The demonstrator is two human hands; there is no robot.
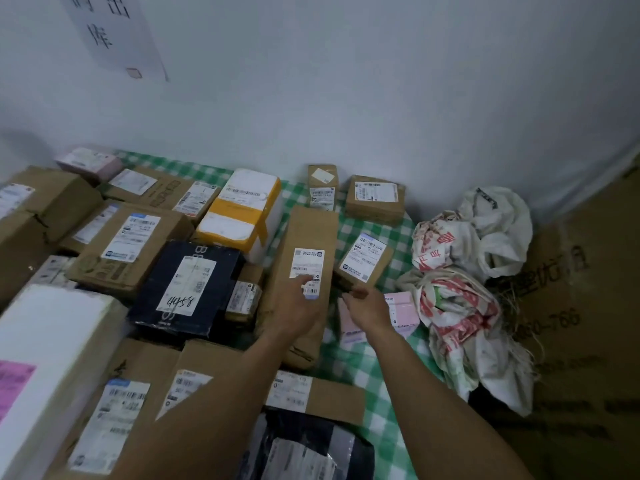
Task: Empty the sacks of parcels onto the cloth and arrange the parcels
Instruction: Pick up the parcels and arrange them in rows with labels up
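Many parcels lie on a green-and-white checked cloth (374, 372). My left hand (298, 306) rests with relaxed fingers on a long brown parcel (308, 237), over its white label. My right hand (367, 304) hovers just right of it, fingers loosely curled and holding nothing, near a small brown box (363, 259) and above a pink parcel (401, 308). A dark blue box (187, 285) marked 4458 and a white box with yellow tape (239, 213) lie to the left. Crumpled white-and-red sacks (460, 306) sit at the cloth's right edge.
Brown cartons fill the left and near side, with a large white box (45, 358) at near left and a black bag parcel (304, 448) at the bottom. A white wall stands behind, bearing a paper sign (114, 32). Flattened cardboard (571, 306) covers the floor at right.
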